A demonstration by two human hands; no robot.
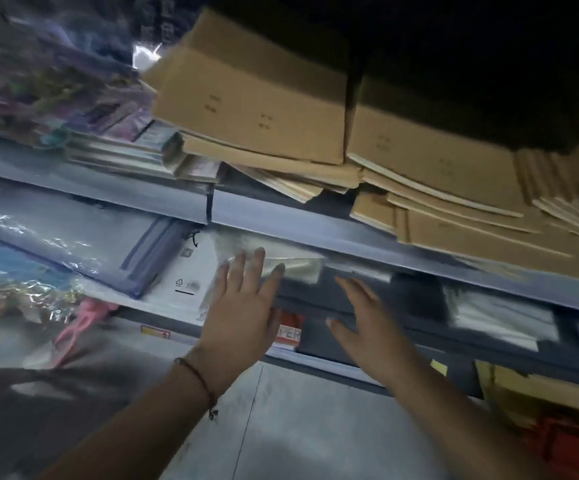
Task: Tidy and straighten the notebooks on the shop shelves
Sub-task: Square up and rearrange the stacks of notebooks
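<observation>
Head view, tilted, dim and motion-blurred. Both hands raised toward middle shelf of grey metal shelving unit (281, 216). Left hand (243, 306) spread, fingers straight, fingertips (259, 255) at a clear plastic-wrapped pack (288, 265) lying at front of middle shelf; touching or just short of it, cannot tell through blur. Thin dark cord bracelet (199, 379) on left wrist. Right hand (367, 323) also flat, fingers extended, gripping nothing, held in front of dark stacked items (319, 292) on same shelf, just right of left hand; contact not discernible. Brown kraft-cover notebooks (253, 98) on upper shelf, in uneven piles: top ones lying flat, lower ones skewed and fanned out, several edges sticking out over shelf lip near (454, 233). More brown notebooks at far right (572, 188), partly cut off. Left of brown piles, stack of pale notebooks (118, 154) under colourful wrapped goods (38, 84), blurred. Middle shelf left: blue-grey zip pouches in glossy wrap (73, 244), beside white packet with printed symbols (191, 271). Pink item (83, 317) hanging at lower left, unidentifiable. Red-and-white label (289, 329) on lower shelf edge between hands. Grey floor (298, 427) below. Brown and red stock (558, 431) at lower right, too dark to name.
</observation>
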